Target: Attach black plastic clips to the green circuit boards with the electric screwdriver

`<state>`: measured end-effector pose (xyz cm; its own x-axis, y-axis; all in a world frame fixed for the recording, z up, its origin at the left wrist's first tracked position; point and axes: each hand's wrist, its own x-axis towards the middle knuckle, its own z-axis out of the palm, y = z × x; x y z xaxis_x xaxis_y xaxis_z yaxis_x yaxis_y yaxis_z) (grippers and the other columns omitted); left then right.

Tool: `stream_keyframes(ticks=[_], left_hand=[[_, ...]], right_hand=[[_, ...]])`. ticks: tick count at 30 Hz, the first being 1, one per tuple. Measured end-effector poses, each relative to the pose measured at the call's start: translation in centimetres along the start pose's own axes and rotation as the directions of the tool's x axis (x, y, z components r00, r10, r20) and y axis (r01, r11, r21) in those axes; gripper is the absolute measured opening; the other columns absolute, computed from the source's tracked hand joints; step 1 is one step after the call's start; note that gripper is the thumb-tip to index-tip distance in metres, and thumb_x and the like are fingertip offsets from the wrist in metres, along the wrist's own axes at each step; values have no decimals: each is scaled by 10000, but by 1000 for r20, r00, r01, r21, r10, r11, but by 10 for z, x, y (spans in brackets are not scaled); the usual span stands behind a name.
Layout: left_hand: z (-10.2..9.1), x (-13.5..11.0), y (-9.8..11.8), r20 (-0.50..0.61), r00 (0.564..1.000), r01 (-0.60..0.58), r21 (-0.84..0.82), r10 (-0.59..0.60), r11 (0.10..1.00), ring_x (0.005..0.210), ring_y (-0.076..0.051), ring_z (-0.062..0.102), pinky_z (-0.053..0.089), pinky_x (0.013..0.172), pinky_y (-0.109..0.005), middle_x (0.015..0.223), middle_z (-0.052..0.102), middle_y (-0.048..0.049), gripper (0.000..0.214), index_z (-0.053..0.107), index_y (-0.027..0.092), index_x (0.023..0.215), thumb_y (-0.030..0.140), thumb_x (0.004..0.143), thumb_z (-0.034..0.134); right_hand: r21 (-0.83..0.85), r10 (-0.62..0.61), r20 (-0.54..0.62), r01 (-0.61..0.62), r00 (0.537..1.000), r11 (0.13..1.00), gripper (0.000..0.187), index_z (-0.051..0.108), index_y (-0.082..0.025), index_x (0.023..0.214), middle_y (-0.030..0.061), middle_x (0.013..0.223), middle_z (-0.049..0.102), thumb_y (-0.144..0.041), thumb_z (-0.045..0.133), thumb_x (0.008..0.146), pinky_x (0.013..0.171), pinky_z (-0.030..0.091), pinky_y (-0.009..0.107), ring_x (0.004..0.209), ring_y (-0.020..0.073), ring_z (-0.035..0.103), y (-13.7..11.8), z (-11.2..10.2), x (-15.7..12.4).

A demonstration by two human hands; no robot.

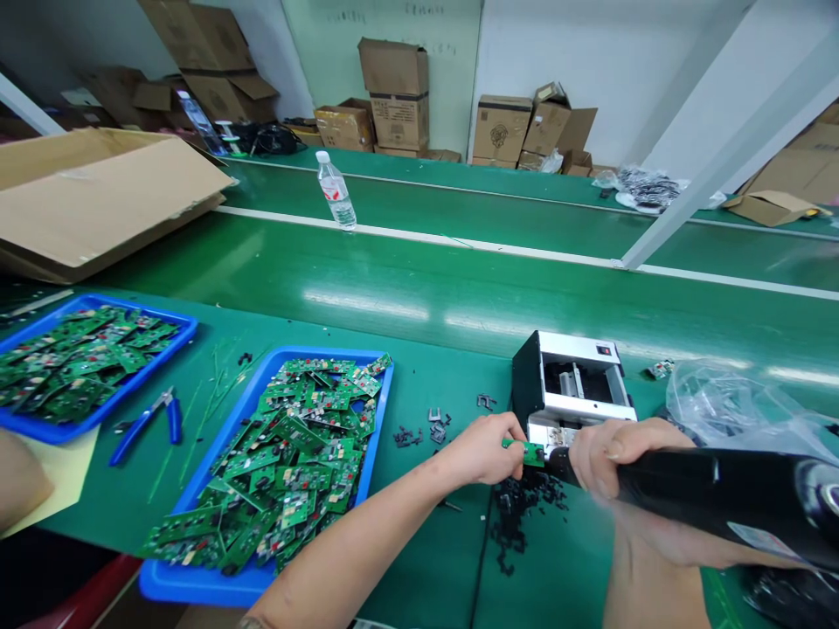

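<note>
My left hand (490,447) pinches a small green circuit board (533,454) at the front of a black and silver screw feeder (580,371). In my right hand (606,454) is a black electric screwdriver (721,496), lying almost level with its tip end at the board. The exact contact of the tip is too small to make out. Below both hands lies a pile of small black plastic parts (515,520). Several more black clips (438,425) are scattered left of my left hand. A blue tray (384,419) heaped with green boards stands beside my left forearm.
Another blue tray (187,330) of boards and blue-handled cutters (141,428) lie to the left, near another person's arm (23,480). Clear plastic bags (727,402) are at right. Behind stand a water bottle (337,196), a large carton (111,201) and a white post (695,175).
</note>
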<state>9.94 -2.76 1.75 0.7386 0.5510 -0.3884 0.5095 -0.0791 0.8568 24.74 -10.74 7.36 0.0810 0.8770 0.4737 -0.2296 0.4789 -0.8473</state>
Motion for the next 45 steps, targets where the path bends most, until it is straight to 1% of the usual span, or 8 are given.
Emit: stream_keyframes(ticks=[8, 16, 23, 28, 33, 39, 42, 45], left_hand=[[-10, -5, -1, 33, 999, 38, -22, -38, 999, 647, -134, 563, 375, 568, -230, 833, 728, -5, 170, 523, 195, 970, 295, 834, 500], [-40, -8, -12, 113, 994, 7, -127, 8, 992, 505, -101, 508, 369, 478, -209, 663, 554, 42, 241, 570, 189, 1020, 342, 835, 555], [-45, -6, -19, 68, 998, 0, -285, 20, 958, 523, -75, 506, 346, 500, -198, 707, 520, 63, 296, 538, 193, 995, 351, 783, 671], [-43, -1, -26, 33, 999, -26, -361, 40, 932, 561, -78, 483, 352, 545, -208, 706, 518, 57, 267, 584, 184, 944, 349, 768, 698], [-41, 1, -27, 18, 994, -92, -347, 105, 933, 619, -90, 415, 340, 601, -217, 699, 525, 40, 225, 656, 172, 926, 359, 803, 669], [-38, 2, -31, 40, 988, -129, -291, 147, 948, 684, -102, 407, 335, 649, -225, 770, 525, 28, 257, 642, 166, 989, 389, 870, 592], [-34, 5, -37, 45, 994, -76, -325, 96, 943, 689, -101, 409, 332, 643, -220, 753, 473, 51, 308, 559, 172, 1042, 390, 837, 633], [-32, 6, -40, 42, 998, -37, -355, 55, 934, 686, -96, 413, 331, 643, -218, 742, 452, 66, 334, 524, 180, 1017, 376, 794, 677]], right_hand=[[23, 70, -348, -67, 935, 998, 831, 707, -271, 969, -5, 493, 552, -931, 282, 696, 395, 377, 288, 373, 145, 463, -18, -25, -23], [80, 384, -816, -573, 432, 815, 584, 541, -245, 950, -25, 772, 534, -778, 501, 715, 497, 440, 280, 543, 115, 496, 18, -69, -91], [-154, 265, -927, -913, 266, 377, 534, 579, -205, 850, 99, 801, 652, -698, 619, 649, 781, 494, 504, 835, 328, 621, 44, -100, -136], [-334, 201, -924, -943, 326, -3, 595, 697, -174, 974, 157, 879, 683, -695, 558, 723, 877, 441, 560, 928, 411, 620, 37, -111, -137], [-520, 94, -854, -846, 512, -119, 622, 686, -177, 1138, 128, 911, 635, -666, 466, 824, 738, 479, 507, 744, 315, 608, 28, -93, -139], [-929, 211, -328, -355, 921, 107, 297, 651, -307, 1147, 64, 967, 649, -437, 499, 927, 788, 521, 378, 838, 236, 639, 30, -39, -138], [-959, 375, 92, -19, 923, 281, 242, 678, -314, 1093, 34, 934, 677, -236, 520, 926, 675, 531, 288, 790, 180, 647, 40, -16, -133], [-942, 416, 229, 92, 880, 324, 329, 667, -252, 1135, 79, 990, 682, -110, 473, 911, 617, 520, 304, 803, 205, 631, 49, -7, -128]])
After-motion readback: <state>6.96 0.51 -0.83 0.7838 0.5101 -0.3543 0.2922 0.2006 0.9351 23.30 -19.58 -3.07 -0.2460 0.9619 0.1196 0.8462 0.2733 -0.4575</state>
